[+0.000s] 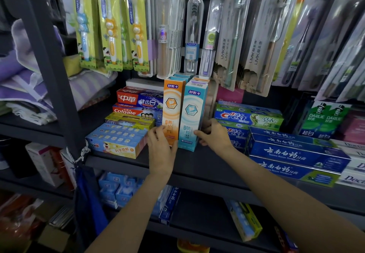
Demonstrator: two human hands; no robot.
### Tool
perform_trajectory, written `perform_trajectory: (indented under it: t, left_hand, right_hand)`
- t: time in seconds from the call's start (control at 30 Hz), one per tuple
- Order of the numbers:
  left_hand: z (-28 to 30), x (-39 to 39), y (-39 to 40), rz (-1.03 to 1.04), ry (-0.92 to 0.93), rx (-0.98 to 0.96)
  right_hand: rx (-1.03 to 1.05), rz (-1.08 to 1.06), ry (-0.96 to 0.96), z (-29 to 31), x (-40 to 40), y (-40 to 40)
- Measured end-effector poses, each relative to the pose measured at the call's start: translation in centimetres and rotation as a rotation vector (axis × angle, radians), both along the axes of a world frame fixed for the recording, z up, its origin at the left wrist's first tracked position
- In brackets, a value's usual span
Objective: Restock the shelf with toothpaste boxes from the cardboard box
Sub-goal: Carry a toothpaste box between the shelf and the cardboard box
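I am holding my left hand [161,150] against the lower front of the upright orange toothpaste box [172,112], fingers curling round its left edge, while my right hand [214,135] is gripping the lower right edge of the upright light-blue toothpaste box [194,114] touching it. Both boxes are standing on the dark shelf [197,165], between the flat stack of Colgate boxes [128,112] on the left and the Crest boxes [248,117] on the right, under the hanging toothbrush packs [233,35].

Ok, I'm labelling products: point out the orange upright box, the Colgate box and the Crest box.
orange upright box [171,112], head view, front face.
Colgate box [126,112], head view, red logo.
Crest box [237,116], head view, logo.
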State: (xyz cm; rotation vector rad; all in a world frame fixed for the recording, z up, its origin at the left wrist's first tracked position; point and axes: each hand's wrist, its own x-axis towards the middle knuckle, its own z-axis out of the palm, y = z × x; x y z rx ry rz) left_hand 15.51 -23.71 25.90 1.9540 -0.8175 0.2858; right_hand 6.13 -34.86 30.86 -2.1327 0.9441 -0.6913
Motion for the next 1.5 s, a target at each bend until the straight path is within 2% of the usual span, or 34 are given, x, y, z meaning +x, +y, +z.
perform_trajectory:
  t: [0.13,0.27,0.47,0.67,0.77,0.93,1.0,1.07,1.13,1.23,1.37,1.5]
  left_hand:
    - [0.7,-1.2,0.0,-0.064,-0.158,-0.087]
    - [1.3,-4.0,-1.2,-0.317,-0.402,-0.111]
    - [2.3,-9.1,-5.9,-0.541,-0.384,-0.015]
    - [2.9,-12.6,-8.1,-0.664,-0.383,0.076]
    - [2.5,-13.1,-8.9,-0.732,-0.276,0.153]
    - [2.7,-14.1,-10.3,-0.767,0.088,0.225]
    - [2.8,-13.9,-10.7,-0.760,0.129,0.240]
    - [2.9,-13.5,-10.8,-0.769,0.076,0.327]
    - [3.2,-13.2,-10.8,-0.786,0.059,0.407]
    - [3.6,-12.5,-10.8,-0.793,0.043,0.468]
    - [3.8,-11.9,-10.6,-0.813,0.110,0.419]
    - [3.6,-12.0,-10.6,-0.832,0.170,0.406]
  right_hand:
    - [0.007,0.034,0.005,0.2,-1.4,0.7]
    - [-0.221,0.030,0.041,1.3,-4.8,0.9]
    - [-0.457,-0.047,0.173,2.6,-13.5,-2.0]
    - [-0.514,-0.089,0.338,3.1,-19.0,-5.3]
    - [-0.494,-0.089,0.608,2.6,-20.5,-6.9]
    - [-0.441,-0.009,0.922,3.2,-23.2,-10.0]
    - [-0.416,0.033,1.004,3.8,-23.5,-11.2]
    - [-0.428,0.063,1.071,4.2,-23.3,-12.2]
    - [-0.436,0.090,1.096,4.2,-23.0,-12.8]
    - [-0.413,0.110,1.030,4.0,-23.2,-13.5]
    - [-0.421,0.129,0.996,3.7,-23.4,-13.9]
    - [-0.252,0.161,0.934,4.7,-23.3,-14.6]
